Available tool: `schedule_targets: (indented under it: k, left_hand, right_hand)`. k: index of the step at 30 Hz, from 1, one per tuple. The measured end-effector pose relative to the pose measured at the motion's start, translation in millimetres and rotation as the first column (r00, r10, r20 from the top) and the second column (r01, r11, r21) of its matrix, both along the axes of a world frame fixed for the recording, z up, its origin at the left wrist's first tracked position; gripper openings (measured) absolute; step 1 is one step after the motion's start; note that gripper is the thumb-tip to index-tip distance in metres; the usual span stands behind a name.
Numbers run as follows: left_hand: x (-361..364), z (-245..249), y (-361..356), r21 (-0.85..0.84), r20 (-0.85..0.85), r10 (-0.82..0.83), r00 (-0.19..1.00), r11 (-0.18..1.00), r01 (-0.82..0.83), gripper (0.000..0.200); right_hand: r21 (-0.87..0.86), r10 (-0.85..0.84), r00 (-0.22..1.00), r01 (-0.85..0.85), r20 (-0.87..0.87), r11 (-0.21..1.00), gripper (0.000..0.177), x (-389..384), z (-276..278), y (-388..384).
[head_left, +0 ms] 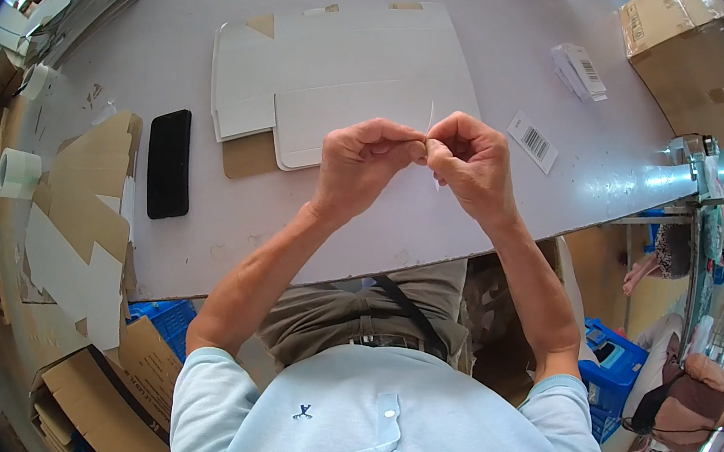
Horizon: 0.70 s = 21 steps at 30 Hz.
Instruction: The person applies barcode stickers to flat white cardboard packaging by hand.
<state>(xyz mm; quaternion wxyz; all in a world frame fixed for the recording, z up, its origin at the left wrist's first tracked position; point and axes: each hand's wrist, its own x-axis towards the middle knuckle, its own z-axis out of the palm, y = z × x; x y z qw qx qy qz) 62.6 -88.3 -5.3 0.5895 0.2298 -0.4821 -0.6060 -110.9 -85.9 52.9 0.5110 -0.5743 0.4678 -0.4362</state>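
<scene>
My left hand (368, 165) and my right hand (471, 163) meet above the front part of the white table (285, 257), thumbs and fingertips pinched together. Between them is something thin and pale, seen edge-on, too small to make out. Behind and to the left of the hands lie flat white-grey cardboard box blanks (356, 61), stacked with brown undersides showing at the edges. A white label with a barcode (533, 142) rests on the table just right of my right hand.
A black phone (170, 164) lies left. Further off are a barcode label stack (579, 72), a brown carton (686, 58), tape rolls (19, 173) and cut cardboard (93, 182). Blue crates (610, 373) stand below the table; a seated person (690, 406) is at right.
</scene>
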Motion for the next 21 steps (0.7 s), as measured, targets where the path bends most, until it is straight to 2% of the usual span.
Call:
schedule_targets:
  k: [2,5,12,16,18,20,21]
  left_hand:
    - [1.8,-0.3,-1.2,0.023,-0.022,-0.024,0.999,0.999,0.025,0.016]
    - [0.6,1.5,0.3,0.053,-0.034,-0.040,0.999,0.998,0.042,0.015]
    - [-3.0,2.2,2.9,0.091,-0.001,0.005,1.000,0.996,-0.005,0.014]
    - [-4.8,5.1,4.2,0.115,-0.021,-0.015,1.000,0.993,0.018,0.011]
    - [-6.9,7.8,5.0,0.202,-0.039,0.011,0.999,0.979,-0.003,0.007]
    - [-6.8,1.8,3.5,0.207,-0.060,0.007,0.998,0.978,0.006,0.007]
    - [-7.1,1.9,3.3,0.194,-0.080,-0.025,0.996,0.980,0.040,0.007]
  right_hand:
    - [-0.108,0.004,0.999,-0.009,-0.052,0.994,0.006,0.4,-0.9,1.1]
    - [-0.150,-0.007,0.996,-0.005,-0.084,0.989,0.005,-0.3,-4.0,0.6]
    - [-0.102,-0.034,0.998,0.028,-0.054,0.994,0.005,0.7,-6.3,2.0]
    - [-0.024,-0.041,0.998,0.042,0.042,0.999,0.004,3.5,-8.5,4.0]
    - [-0.001,-0.089,0.993,0.090,0.077,0.996,0.004,0.5,-13.4,6.9]
    - [0.024,-0.106,0.963,0.103,0.249,0.994,0.005,-5.4,-23.0,11.6]
    - [0.008,-0.133,0.964,0.134,0.231,0.991,0.005,-9.4,-22.8,16.2]
